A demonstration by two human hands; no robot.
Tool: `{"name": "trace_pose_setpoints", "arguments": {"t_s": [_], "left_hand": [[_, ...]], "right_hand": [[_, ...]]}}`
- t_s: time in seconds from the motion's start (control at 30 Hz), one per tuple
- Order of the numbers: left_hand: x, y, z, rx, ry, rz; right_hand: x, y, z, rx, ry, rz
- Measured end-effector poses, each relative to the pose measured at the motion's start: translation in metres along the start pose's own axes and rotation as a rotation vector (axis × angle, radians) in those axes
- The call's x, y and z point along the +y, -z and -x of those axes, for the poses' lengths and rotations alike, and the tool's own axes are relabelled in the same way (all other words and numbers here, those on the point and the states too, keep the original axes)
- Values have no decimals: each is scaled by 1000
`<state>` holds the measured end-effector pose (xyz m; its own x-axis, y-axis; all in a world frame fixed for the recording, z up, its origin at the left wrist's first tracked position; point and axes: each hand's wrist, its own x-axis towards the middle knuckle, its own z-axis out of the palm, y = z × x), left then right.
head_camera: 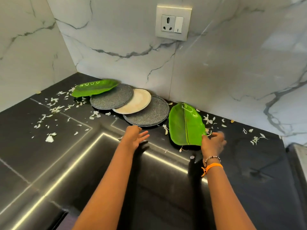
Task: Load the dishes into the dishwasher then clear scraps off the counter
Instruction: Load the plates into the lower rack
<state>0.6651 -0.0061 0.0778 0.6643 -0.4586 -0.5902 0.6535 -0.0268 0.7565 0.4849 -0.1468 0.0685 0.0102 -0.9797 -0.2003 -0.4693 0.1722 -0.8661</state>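
Observation:
On the black counter [249, 163] lie two green leaf-shaped plates, one at the back left [94, 87] and one at the right [184, 125]. Between them overlap a grey speckled plate [110, 97], a cream plate [136, 101] and a second grey plate [149, 114]. My right hand [213, 142] touches the near right edge of the right leaf plate, its fingers blurred. Just in front of the second grey plate hovers my left hand [135, 136], fingers spread and holding nothing. White scraps [56, 107] are strewn over the counter on both sides.
Marble walls meet at a back-left corner behind the plates. A wall socket [173, 22] sits above them. A recessed black panel with bright edge lines [103, 155] lies in the counter near me. A grey object's edge [299, 155] shows at the far right.

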Motion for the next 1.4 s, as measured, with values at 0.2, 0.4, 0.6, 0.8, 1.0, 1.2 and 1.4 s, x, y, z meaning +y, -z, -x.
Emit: {"name": "trace_pose_setpoints", "arguments": {"t_s": [0.2, 0.4, 0.6, 0.8, 1.0, 1.2, 1.4], "left_hand": [[2, -24, -43, 161, -11, 108], [8, -27, -60, 282, -20, 104], [21, -26, -60, 191, 41, 42], [26, -22, -18, -23, 115, 303], [29, -13, 35, -129, 119, 104], [56, -24, 93, -55, -401, -565], [52, -19, 147, 219, -936, -1220]], "right_hand": [[7, -9, -36, -93, 29, 50], [5, -9, -47, -210, -5, 65], [-4, -7, -40, -493, -150, -130], [1, 16, -25, -498, -307, -338], [-9, 50, 10, -418, -198, -408], [-23, 79, 50, -152, 146, -82], [-23, 100, 123, 122, 551, 494]]}}
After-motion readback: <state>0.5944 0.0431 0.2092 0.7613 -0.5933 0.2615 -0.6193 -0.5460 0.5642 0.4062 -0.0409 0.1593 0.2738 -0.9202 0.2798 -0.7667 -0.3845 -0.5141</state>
